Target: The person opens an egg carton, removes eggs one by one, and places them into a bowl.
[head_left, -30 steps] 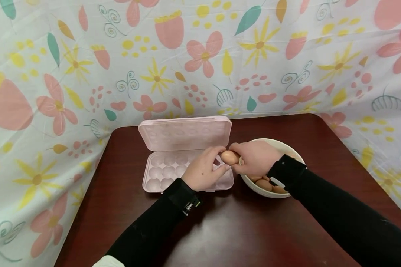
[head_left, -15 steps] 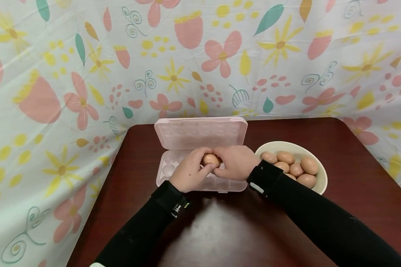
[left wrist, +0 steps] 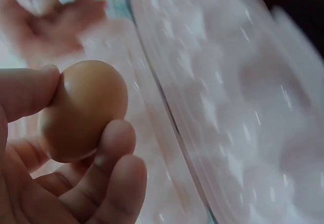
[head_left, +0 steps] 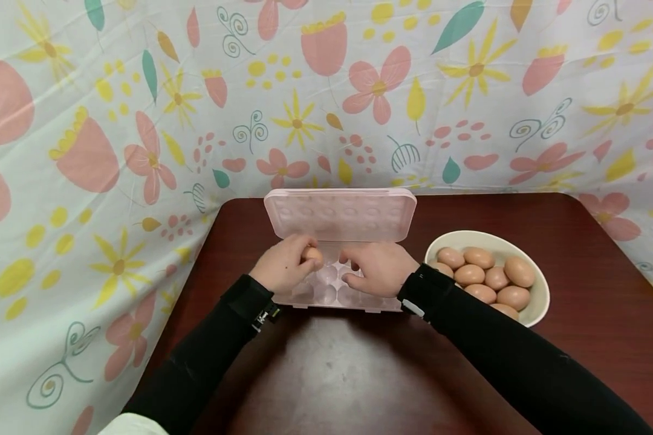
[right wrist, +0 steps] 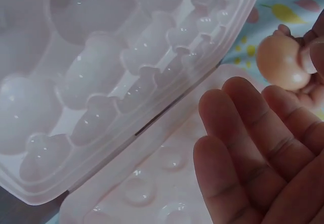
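A brown egg [left wrist: 86,110] is pinched between the thumb and fingers of my left hand [head_left: 284,263], over the left part of a pink plastic egg box [head_left: 326,295]. The box lies open, its lid [head_left: 340,214] raised at the back and rows of round hollows in its base. Above the right part of that base hovers my right hand [head_left: 381,267], fingers loosely bent, holding nothing. In the right wrist view its fingers [right wrist: 268,128] are apart from the egg. The hands hide some of the hollows.
To the right stands a cream oval bowl [head_left: 539,302] with several brown eggs [head_left: 470,275] in it. Everything rests on a dark red-brown table [head_left: 326,374]. A flowered cloth [head_left: 326,139] hangs behind the table.
The egg went from the right hand near the bowl to the left hand. The right hand let go over the box, and the left hand moved left with the egg.
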`<state>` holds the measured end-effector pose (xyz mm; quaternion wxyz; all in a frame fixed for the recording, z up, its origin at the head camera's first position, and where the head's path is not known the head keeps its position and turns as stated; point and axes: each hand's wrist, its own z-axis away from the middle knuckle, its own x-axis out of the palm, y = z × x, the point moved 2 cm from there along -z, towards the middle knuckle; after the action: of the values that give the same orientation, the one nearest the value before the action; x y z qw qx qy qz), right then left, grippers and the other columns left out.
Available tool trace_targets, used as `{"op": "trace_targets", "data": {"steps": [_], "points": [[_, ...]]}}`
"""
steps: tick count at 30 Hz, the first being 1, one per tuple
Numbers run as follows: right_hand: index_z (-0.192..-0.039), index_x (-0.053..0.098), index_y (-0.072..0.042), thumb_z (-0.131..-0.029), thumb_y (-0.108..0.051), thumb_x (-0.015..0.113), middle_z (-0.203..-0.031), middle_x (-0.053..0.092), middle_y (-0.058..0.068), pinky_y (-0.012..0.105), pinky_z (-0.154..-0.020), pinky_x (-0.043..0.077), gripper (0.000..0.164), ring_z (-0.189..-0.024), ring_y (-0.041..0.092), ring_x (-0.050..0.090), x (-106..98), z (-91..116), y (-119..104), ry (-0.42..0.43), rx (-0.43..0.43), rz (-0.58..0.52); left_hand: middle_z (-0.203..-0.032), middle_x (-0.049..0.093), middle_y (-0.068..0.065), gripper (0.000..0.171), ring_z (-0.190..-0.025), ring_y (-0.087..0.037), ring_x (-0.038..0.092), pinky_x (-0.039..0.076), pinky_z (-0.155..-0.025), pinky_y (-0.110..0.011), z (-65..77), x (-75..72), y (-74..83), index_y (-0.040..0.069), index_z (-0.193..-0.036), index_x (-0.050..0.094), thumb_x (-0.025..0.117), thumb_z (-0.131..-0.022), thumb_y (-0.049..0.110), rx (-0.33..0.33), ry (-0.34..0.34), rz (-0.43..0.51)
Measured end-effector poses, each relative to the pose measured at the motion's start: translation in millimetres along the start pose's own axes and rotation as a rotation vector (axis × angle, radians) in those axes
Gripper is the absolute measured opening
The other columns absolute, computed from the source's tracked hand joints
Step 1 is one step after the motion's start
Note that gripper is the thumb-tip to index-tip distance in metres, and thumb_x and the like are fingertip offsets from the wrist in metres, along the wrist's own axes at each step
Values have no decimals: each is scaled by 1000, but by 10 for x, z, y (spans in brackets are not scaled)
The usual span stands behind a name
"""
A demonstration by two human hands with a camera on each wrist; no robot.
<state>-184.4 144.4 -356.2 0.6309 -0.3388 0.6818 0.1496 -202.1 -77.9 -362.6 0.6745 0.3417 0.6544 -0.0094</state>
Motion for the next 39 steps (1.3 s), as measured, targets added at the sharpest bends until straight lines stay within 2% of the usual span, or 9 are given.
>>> {"op": "trace_targets", "data": {"steps": [2, 7, 10, 14, 22, 27, 32, 36, 39], "points": [[-108, 69, -22, -89, -35, 69, -89, 67, -10, 35, -64, 50, 23, -74, 9, 61, 2, 18, 13, 0, -7, 15, -114, 59, -1, 27, -92, -18, 57, 49, -85, -38, -40, -40, -107, 14, -122, 62, 63, -100, 30, -57, -26, -47], [-103, 71, -21, -88, -33, 69, -87, 67, -11, 36, -65, 50, 19, -70, 11, 60, 22, 59, 38, 9, -30, 25, -118, 59, -5, 24, -93, -23, 58, 48, -86, -42, -173, -61, -353, 14, -121, 60, 58, -101, 28, -124, -73, -152], [-103, 71, -20, -88, -33, 68, -87, 68, -11, 37, -66, 50, 19, -71, 12, 61, 34, 90, 42, 6, -30, 26, -113, 59, -5, 19, -89, -24, 57, 47, -84, -40, -245, -31, -451, 14, -116, 60, 54, -101, 25, -142, -101, -190], [-103, 71, -20, -89, -33, 67, -88, 67, -11, 38, -69, 50, 19, -72, 13, 61, 51, 130, 46, 1, -34, 31, -107, 59, -6, 15, -85, -24, 56, 47, -82, -40, -312, -11, -491, 12, -109, 62, 52, -100, 20, -149, -108, -222], [-99, 71, -21, -88, -32, 69, -86, 66, -13, 38, -70, 50, 16, -71, 12, 63, 82, 191, 25, 18, -61, 45, -96, 59, -5, 11, -76, -24, 58, 48, -74, -42, -354, 120, -658, 13, -100, 63, 54, -99, 18, -177, -108, -288], [-100, 72, -22, -89, -33, 68, -86, 66, -12, 38, -69, 49, 16, -70, 12, 62, 78, 228, 46, 16, -44, 59, -96, 61, -4, 9, -75, -24, 56, 48, -72, -42, -328, 78, -597, 14, -95, 66, 59, -93, 17, -186, -100, -311], [-99, 71, -21, -90, -31, 68, -86, 67, -9, 39, -71, 49, 14, -70, 12, 61, 48, 254, 74, 17, -46, 45, -113, 64, -3, 25, -88, -25, 64, 52, -82, -47, -321, 38, -515, 15, -117, 70, 61, -94, 23, -180, -89, -346], [-99, 70, -21, -91, -31, 67, -87, 67, -9, 37, -67, 49, 14, -73, 13, 61, 17, 276, 113, -3, -29, 32, -123, 62, -5, 33, -97, -24, 65, 53, -84, -47, -319, 51, -333, 15, -128, 66, 62, -98, 29, -128, -116, -363], [-102, 71, -21, -92, -33, 66, -90, 66, -9, 38, -64, 50, 16, -78, 15, 61, -12, 300, 158, -14, -1, 31, -125, 61, -4, 34, -98, -21, 65, 54, -81, -43, -308, 100, -140, 16, -131, 65, 61, -100, 30, -51, -135, -355]]}}
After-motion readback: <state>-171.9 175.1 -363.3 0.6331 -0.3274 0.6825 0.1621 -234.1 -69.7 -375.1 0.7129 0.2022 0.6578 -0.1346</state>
